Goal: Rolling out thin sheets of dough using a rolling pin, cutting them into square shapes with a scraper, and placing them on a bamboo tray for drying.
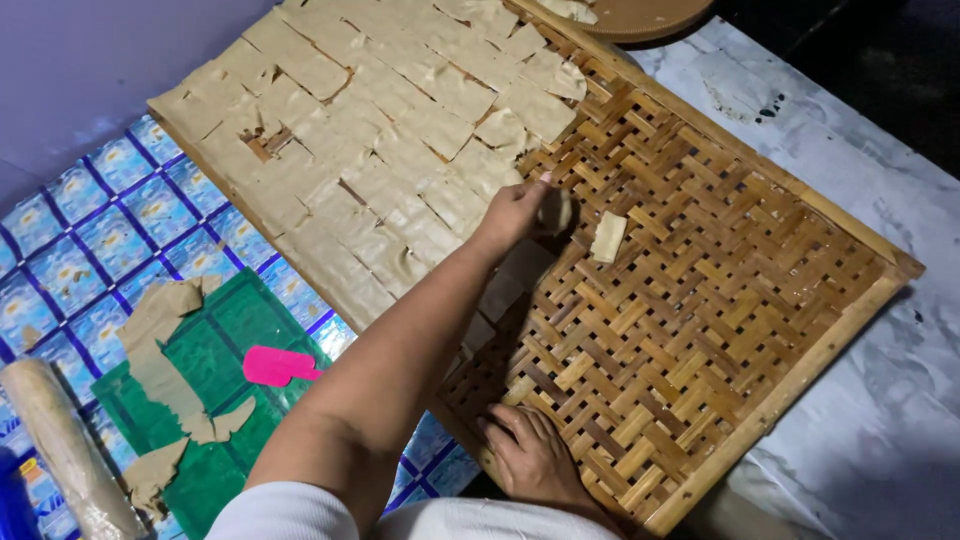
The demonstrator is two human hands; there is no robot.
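A large woven bamboo tray [700, 300] lies slantwise in front of me. Several flat beige dough pieces [380, 150] cover its far left half, laid edge to edge. My left hand [512, 212] reaches out over the tray's middle and pinches a small dough piece [556, 210] at the edge of the covered area. One loose dough piece [608, 237] lies just to its right on the bare weave. My right hand [530, 455] rests flat on the tray's near edge, holding nothing.
On the left, a green plastic sheet [215, 350] holds dough scraps [160, 330] and a pink tag-like piece [275, 365], over a blue patterned sheet [120, 230]. A pale roll [60, 450] lies at bottom left. A round wooden board [640, 15] sits at the top.
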